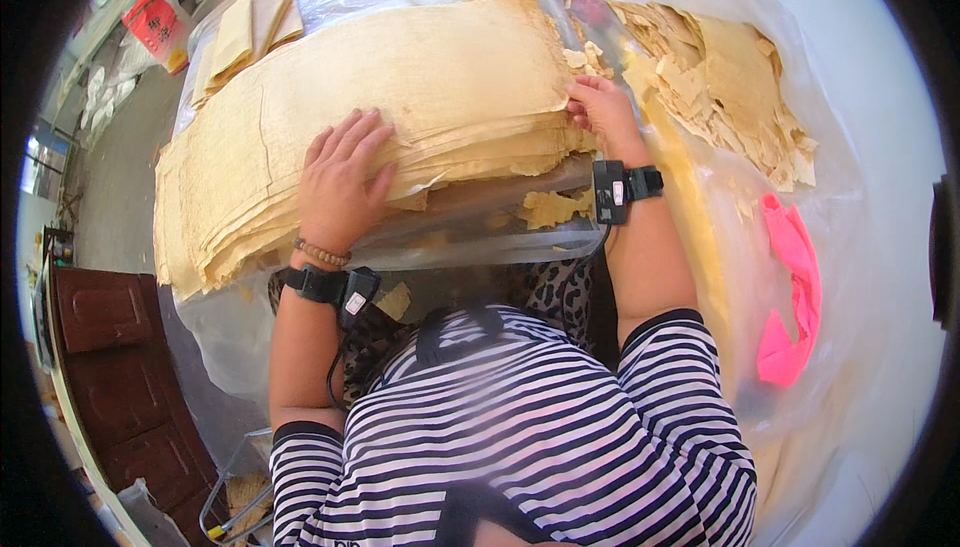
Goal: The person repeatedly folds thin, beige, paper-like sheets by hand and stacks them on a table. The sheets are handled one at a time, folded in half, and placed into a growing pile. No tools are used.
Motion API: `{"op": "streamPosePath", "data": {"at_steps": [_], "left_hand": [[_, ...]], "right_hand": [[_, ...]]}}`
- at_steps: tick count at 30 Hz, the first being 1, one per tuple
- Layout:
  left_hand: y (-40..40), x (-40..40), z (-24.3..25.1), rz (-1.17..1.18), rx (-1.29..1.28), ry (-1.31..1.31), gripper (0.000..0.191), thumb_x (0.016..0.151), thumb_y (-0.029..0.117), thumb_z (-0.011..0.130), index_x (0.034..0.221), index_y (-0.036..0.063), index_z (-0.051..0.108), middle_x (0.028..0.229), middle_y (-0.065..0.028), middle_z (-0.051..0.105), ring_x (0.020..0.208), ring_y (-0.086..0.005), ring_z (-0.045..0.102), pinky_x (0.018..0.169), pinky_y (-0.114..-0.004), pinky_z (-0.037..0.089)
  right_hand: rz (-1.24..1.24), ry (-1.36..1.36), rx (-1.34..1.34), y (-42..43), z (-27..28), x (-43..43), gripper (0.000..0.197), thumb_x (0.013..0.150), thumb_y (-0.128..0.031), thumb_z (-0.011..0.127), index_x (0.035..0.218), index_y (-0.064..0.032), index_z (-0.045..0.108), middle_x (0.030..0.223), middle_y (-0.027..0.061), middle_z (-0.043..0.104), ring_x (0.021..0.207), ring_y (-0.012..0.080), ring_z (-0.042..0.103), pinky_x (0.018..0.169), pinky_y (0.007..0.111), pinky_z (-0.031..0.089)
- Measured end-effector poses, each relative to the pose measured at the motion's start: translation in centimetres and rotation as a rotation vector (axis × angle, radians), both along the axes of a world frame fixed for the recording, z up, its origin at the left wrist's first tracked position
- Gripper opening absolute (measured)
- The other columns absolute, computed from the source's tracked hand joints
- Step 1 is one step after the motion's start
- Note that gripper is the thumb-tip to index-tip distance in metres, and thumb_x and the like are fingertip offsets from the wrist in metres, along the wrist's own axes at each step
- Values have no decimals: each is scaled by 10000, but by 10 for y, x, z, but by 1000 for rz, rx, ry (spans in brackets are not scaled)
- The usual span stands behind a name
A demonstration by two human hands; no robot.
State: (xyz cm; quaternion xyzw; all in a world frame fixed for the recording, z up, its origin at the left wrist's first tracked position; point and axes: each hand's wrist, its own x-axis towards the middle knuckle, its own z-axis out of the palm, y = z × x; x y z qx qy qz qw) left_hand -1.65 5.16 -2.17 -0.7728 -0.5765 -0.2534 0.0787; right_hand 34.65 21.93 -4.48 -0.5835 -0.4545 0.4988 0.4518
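A broad stack of thin, cream-yellow sheets (450, 59) with ragged edges lies in front of me on a plastic-covered surface. My left hand (346, 172) rests palm down on the near part of the top sheet, fingers slightly spread. At the stack's right edge, my right hand (604, 108) pinches the near right corner of the top sheet between thumb and fingers. Small torn flakes (589, 59) lie just beyond that hand. Beneath the near edge of the stack, a torn yellow piece (555, 208) lies on the plastic.
Folded sheets (251, 33) sit at the back left. Broken sheet pieces (720, 82) are heaped at the right, with a pink cloth strip (799, 284) nearer me. Clear plastic film (840, 172) covers the surface. A dark red wooden cabinet (112, 352) and a red-and-white bag (157, 26) are at the left.
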Motion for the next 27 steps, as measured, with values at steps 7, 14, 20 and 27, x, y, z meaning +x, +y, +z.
{"op": "streamPosePath", "data": {"at_steps": [7,14,20,27], "left_hand": [[2,1,0,5,24,14,420,941,229,708,1349,135,677,1496,-78,624,1449,-277,522,1215,-462,367],[0,2,1,9,26,36,433,940,228,706,1362,141,669,1496,-77,623,1448,-282,525,1211,-464,374],[1,1,2,4,14,24,438,936,226,707,1365,146,667,1508,-72,614,1455,-281,517,1215,-467,371],[-1,0,5,8,-16,46,461,978,280,706,1414,149,633,1543,-69,587,1471,-281,499,1221,-462,363]], "right_hand": [[142,-292,-112,5,15,-4,418,924,-209,770,1293,-50,657,892,12,710,688,88,660,585,238,526],[245,-302,74,26,34,-2,352,932,-168,729,1269,-68,697,868,-22,689,680,62,627,599,225,511],[292,-196,237,43,59,-15,320,926,-185,722,1223,-69,754,868,-5,712,700,104,640,653,261,519],[350,-352,287,55,67,-30,322,920,-190,729,1215,-69,775,925,13,744,751,131,676,699,284,553]]}}
